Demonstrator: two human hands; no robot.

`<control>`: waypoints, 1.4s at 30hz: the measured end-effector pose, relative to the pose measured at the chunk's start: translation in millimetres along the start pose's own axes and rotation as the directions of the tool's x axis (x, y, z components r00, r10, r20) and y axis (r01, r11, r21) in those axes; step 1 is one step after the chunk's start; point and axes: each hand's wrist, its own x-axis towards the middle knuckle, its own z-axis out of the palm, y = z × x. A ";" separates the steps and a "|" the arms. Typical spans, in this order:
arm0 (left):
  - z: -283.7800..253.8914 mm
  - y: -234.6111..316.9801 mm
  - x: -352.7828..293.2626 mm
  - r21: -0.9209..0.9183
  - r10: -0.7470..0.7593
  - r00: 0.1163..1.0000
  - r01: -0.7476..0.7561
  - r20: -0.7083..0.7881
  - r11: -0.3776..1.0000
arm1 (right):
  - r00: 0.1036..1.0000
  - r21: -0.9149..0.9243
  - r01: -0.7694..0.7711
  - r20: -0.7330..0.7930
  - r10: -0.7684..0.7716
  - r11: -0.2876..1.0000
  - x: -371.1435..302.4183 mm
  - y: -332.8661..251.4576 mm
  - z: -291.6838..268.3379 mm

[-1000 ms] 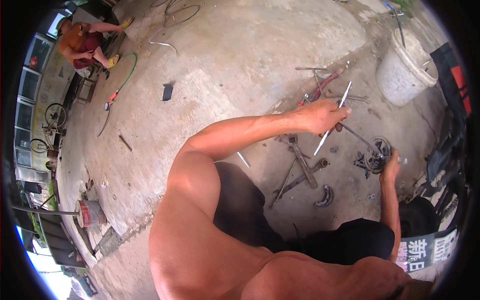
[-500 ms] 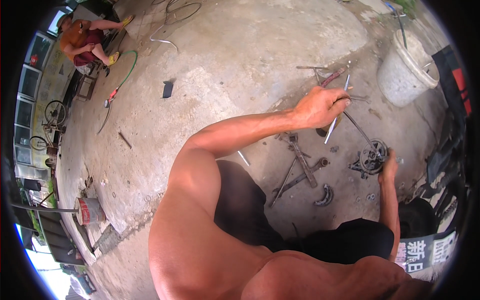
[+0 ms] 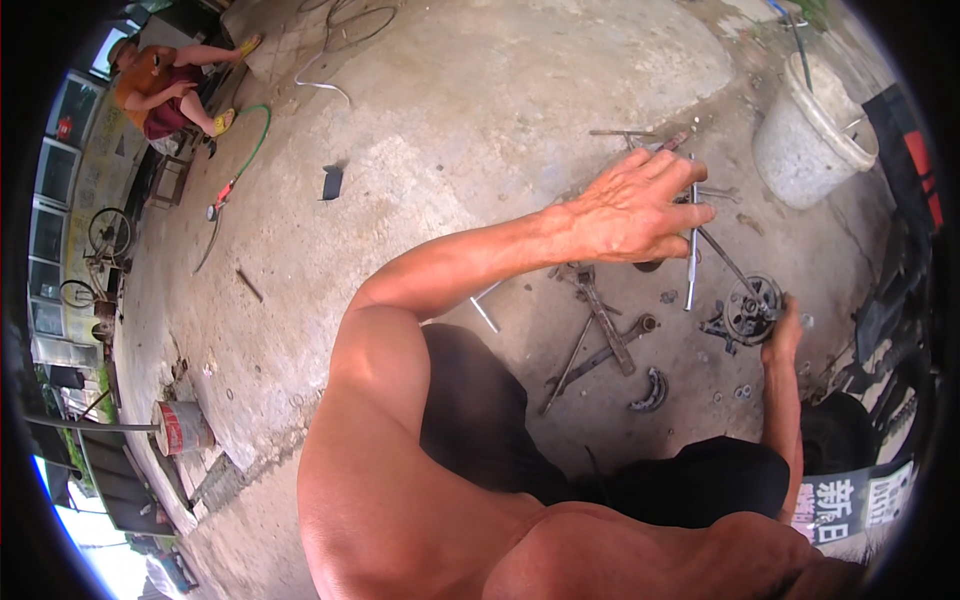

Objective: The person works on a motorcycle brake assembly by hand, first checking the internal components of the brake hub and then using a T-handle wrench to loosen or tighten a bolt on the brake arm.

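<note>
My left hand (image 3: pixel 640 208) is at the T-handle wrench, its fingers around the silver crossbar (image 3: pixel 692 262). The wrench's dark shaft (image 3: pixel 726 258) slants down to a round metal hub-like part (image 3: pixel 750 312) with a ring and dark arms, low over the concrete. My right hand (image 3: pixel 784 332) grips that part by its right edge; the far fingers are hidden behind it. Below lie crossed wrenches (image 3: pixel 605 325), a curved brake shoe (image 3: pixel 650 390) and several small nuts (image 3: pixel 742 392). Another T-handle tool (image 3: pixel 486 308) lies partly behind my left arm.
A white bucket (image 3: pixel 800 150) stands at the far right, near a dark vehicle part (image 3: pixel 880 290) and a black tyre (image 3: pixel 840 435). More tools (image 3: pixel 625 133) lie beyond my left hand. Far left, a person (image 3: pixel 165 90) sits by an air hose with a gauge (image 3: pixel 213 212). A paint-marked bucket (image 3: pixel 183 428) stands left.
The crossbar has turned from slanted to nearly upright in the picture, and my left fingers have spread and shifted along it. My right hand still holds the metal part in nearly the same place.
</note>
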 end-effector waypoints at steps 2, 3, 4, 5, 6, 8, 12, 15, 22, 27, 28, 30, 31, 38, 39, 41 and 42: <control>3.3 2.2 2.2 -0.033 0.009 0.999 -0.010 -0.037 0.999 | 0.999 -0.013 0.006 -0.033 -0.006 1.000 -3.3 -1.0 2.7; 6.8 3.2 0.1 -0.033 0.009 0.999 -0.010 -0.037 0.999 | 0.999 -0.013 0.005 -0.033 -0.006 1.000 -4.3 -0.5 3.2; 11.6 4.4 -4.4 -0.045 -0.043 0.998 0.045 0.038 0.998 | 0.999 -0.004 0.012 -0.040 -0.012 1.000 -5.2 0.6 3.4; 16.2 6.3 -7.4 -0.053 -0.094 0.989 0.101 0.113 0.993 | 0.999 0.004 0.018 -0.046 -0.018 1.000 -5.4 1.5 3.4; 19.3 12.2 -8.1 -0.056 -0.093 0.989 0.100 0.113 0.993 | 0.999 0.004 0.018 -0.049 -0.018 1.000 -4.6 2.3 2.1; 27.0 23.9 -8.0 -0.434 -0.579 0.543 0.838 0.608 0.330 | 0.989 -0.014 0.091 -0.115 -0.092 0.996 0.6 3.0 -2.5; 40.6 19.7 -9.7 -0.395 -0.579 0.167 0.870 0.798 -0.294 | 0.962 -0.109 0.230 -0.122 -0.242 0.967 12.5 4.3 -9.7; 36.1 23.2 -12.3 -0.495 -0.652 0.288 0.855 0.701 -0.155 | 0.951 -0.106 0.290 -0.081 -0.298 0.951 4.1 0.8 0.0; 12.8 29.6 -2.8 -0.523 -0.520 0.808 0.580 0.277 0.624 | 0.993 -0.087 0.111 -0.032 -0.114 0.990 0.0 -0.4 -2.0; -8.6 18.1 -2.3 -0.656 -0.221 0.861 0.496 0.459 0.569 | 0.996 0.020 0.092 -0.013 -0.092 0.996 12.3 -0.4 -12.9; -4.7 18.2 -4.9 -0.655 -0.224 0.860 0.498 0.459 0.568 | 0.997 0.052 0.082 0.001 -0.082 0.995 13.8 0.2 -14.4; 5.8 18.6 -8.6 -0.488 -0.154 0.959 0.255 0.239 0.835 | 0.997 0.030 0.080 -0.006 -0.079 0.996 15.6 1.0 -15.1; 7.4 18.3 -8.9 -0.492 -0.153 0.972 0.222 0.177 0.842 | 0.997 0.011 0.079 -0.015 -0.078 0.997 15.9 1.0 -14.9; 14.8 35.7 -6.6 -0.278 -0.397 0.850 0.497 0.346 0.822 | 0.972 -0.103 0.208 -0.092 -0.217 0.973 26.5 7.6 -23.0; 17.3 35.7 -7.3 -0.206 -0.431 0.825 0.523 0.365 0.827 | 0.972 -0.104 0.207 -0.092 -0.216 0.973 24.6 7.0 -21.5; 26.2 31.7 -11.5 -0.133 -0.467 0.797 0.547 0.383 0.826 | 0.938 -0.150 0.271 -0.182 -0.296 0.951 21.3 4.4 -19.0; 28.5 25.8 -12.8 -0.295 -0.556 0.689 0.713 0.465 0.637 | 0.937 -0.148 0.272 -0.183 -0.297 0.951 21.0 2.4 -19.3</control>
